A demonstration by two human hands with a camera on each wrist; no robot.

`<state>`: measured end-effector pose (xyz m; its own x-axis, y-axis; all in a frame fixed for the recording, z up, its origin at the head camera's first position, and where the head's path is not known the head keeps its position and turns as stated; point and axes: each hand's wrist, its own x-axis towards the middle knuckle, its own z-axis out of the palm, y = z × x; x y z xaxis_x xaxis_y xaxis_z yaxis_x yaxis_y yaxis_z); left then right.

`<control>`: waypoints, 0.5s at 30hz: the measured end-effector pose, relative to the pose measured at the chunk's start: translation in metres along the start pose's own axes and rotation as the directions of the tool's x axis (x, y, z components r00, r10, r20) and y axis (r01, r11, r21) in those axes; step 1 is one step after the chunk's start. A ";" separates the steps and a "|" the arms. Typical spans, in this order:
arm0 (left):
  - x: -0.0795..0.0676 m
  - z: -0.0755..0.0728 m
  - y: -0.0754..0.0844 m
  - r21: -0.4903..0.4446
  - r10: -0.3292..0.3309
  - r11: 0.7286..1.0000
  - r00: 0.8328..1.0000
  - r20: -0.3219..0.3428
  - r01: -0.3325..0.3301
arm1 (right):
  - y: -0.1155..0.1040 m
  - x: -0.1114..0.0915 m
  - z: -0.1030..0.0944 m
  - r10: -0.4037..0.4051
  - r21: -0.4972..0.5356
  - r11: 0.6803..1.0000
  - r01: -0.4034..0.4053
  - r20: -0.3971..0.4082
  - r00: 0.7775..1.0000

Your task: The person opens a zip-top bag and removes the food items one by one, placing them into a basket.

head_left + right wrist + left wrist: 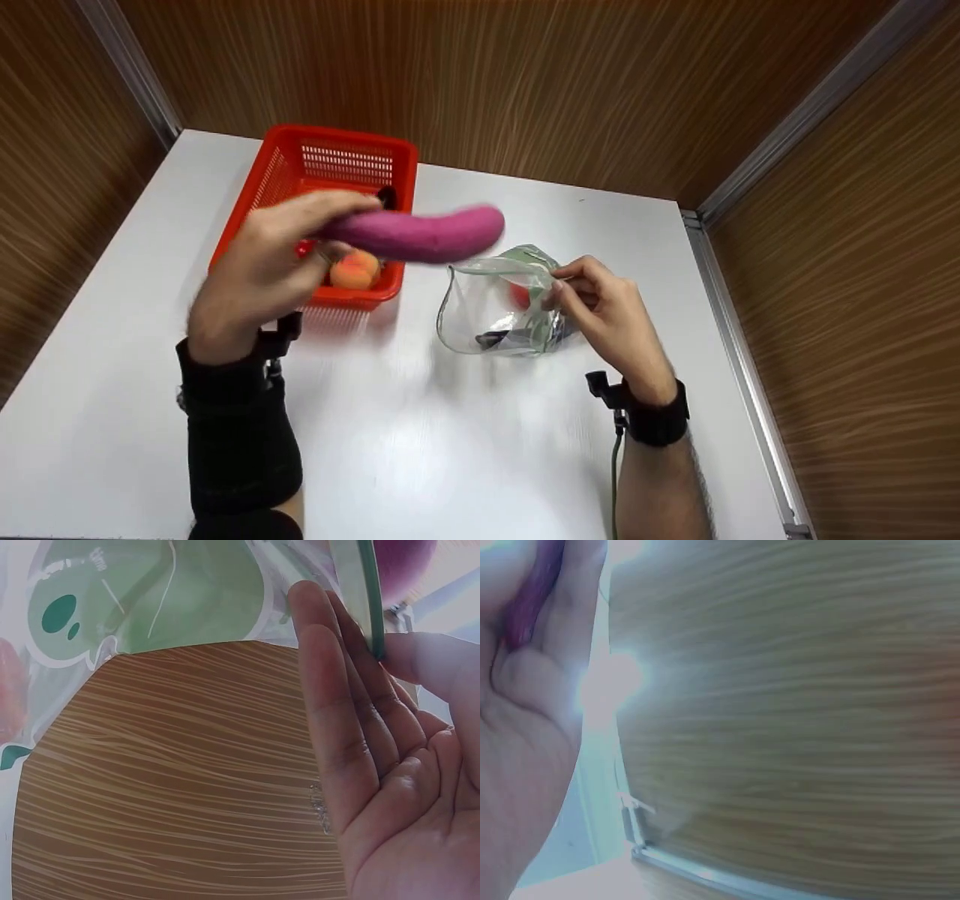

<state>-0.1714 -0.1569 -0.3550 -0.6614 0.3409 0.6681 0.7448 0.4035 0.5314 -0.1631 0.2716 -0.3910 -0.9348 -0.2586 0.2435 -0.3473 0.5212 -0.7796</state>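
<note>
The left hand (262,259) grips the long purple vegetable (431,235) up in the air near the clear bag (476,300), and the right hand (609,311) pinches the bag's rim, but the floppy bag could sag closed if that pinch slips.

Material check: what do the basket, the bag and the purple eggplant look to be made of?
Basket: likely moulded plastic, semi-gloss; its red walls carry regular slots. Bag: thin, clear, shiny plastic film with green print; contents show through. Purple eggplant: smooth-looking, evenly coloured; real, foam or plastic, I cannot tell.
</note>
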 end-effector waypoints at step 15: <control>0.009 0.012 -0.101 0.208 -0.528 0.806 0.832 -0.173 0.554 | 0.001 0.000 0.000 0.003 -0.016 1.000 -0.003 0.002 1.000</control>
<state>-0.2535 -0.1846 -0.4083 -0.9279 -0.0759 0.3650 0.2151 0.6907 0.6904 -0.1632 0.2723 -0.3914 -0.9356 -0.2590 0.2401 -0.3459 0.5345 -0.7711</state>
